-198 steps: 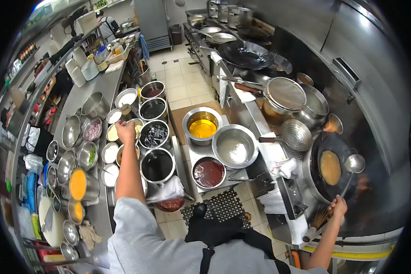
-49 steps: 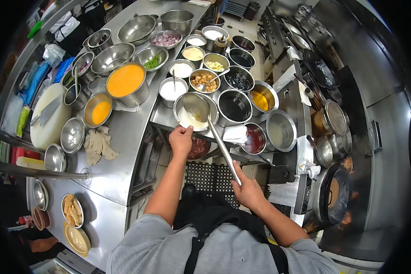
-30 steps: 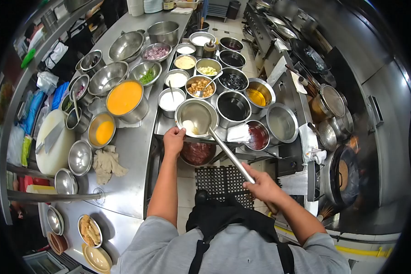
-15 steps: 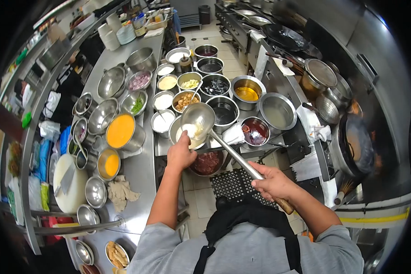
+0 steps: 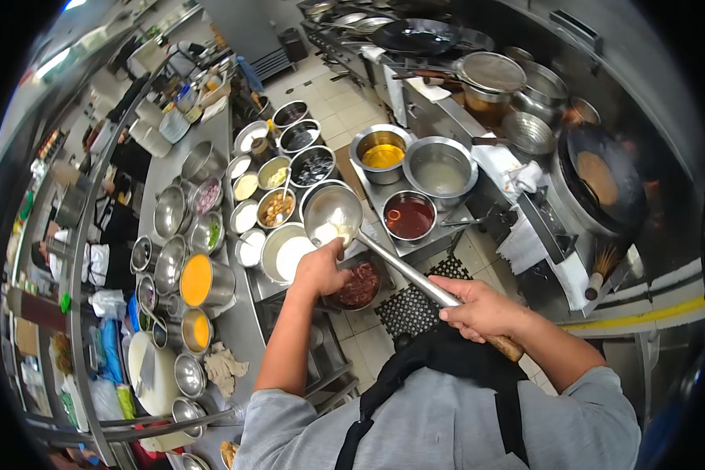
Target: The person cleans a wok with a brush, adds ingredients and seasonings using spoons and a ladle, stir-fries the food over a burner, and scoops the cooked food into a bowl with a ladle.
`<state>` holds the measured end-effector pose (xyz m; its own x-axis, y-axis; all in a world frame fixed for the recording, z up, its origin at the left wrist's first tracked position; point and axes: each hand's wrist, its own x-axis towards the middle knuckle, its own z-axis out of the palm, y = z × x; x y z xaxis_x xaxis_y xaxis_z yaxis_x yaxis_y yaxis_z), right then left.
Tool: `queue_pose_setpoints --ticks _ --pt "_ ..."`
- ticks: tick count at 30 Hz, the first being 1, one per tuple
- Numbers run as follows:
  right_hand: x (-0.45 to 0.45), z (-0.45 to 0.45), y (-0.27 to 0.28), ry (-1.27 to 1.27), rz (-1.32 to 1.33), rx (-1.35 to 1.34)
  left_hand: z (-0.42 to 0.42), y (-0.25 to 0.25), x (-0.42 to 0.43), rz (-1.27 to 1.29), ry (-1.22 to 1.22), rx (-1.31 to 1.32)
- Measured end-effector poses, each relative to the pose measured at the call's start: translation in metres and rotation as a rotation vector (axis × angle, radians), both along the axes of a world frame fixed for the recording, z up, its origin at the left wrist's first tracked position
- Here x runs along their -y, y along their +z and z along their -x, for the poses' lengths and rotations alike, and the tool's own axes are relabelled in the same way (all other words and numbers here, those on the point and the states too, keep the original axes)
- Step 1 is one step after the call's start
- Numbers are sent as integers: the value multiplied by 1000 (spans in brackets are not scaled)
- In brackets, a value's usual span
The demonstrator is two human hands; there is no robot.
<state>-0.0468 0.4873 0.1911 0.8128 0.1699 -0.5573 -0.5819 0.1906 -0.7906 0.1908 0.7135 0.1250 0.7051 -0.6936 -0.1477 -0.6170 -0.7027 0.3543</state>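
Observation:
My right hand (image 5: 478, 307) is wrapped round the handle of a long metal ladle (image 5: 333, 213), near its wooden end. White stuff lies in the ladle's bowl, which hangs over the dark pots at the centre. My left hand (image 5: 321, 269) is at the lower edge of that bowl, fingers bent together; whatever they hold, if anything, is hidden. Left of it stands a pot of white powder or paste (image 5: 291, 257). Behind that is a pot of brown chunks (image 5: 276, 209). A pot of raw meat (image 5: 359, 286) sits lower, partly behind my left hand.
A wok (image 5: 599, 178) with brownish food is on the range at the right. Pots of yellow liquid (image 5: 383, 155), cloudy liquid (image 5: 440, 172) and red sauce (image 5: 410, 216) stand between. Bowls and an orange sauce pot (image 5: 197, 280) line the left counter.
Earlier, my right hand held the ladle at the wok; then both hands came together over the white pot. Since then the ladle has risen and moved right, off that pot. The view has turned right.

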Motion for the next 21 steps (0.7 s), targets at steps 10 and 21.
queue_pose_setpoints --ticks 10,21 --pt "96 81 -1 -139 -32 20 10 13 108 40 -72 83" --pt "176 169 0 -457 -87 -15 64 16 289 158 -370 -135"
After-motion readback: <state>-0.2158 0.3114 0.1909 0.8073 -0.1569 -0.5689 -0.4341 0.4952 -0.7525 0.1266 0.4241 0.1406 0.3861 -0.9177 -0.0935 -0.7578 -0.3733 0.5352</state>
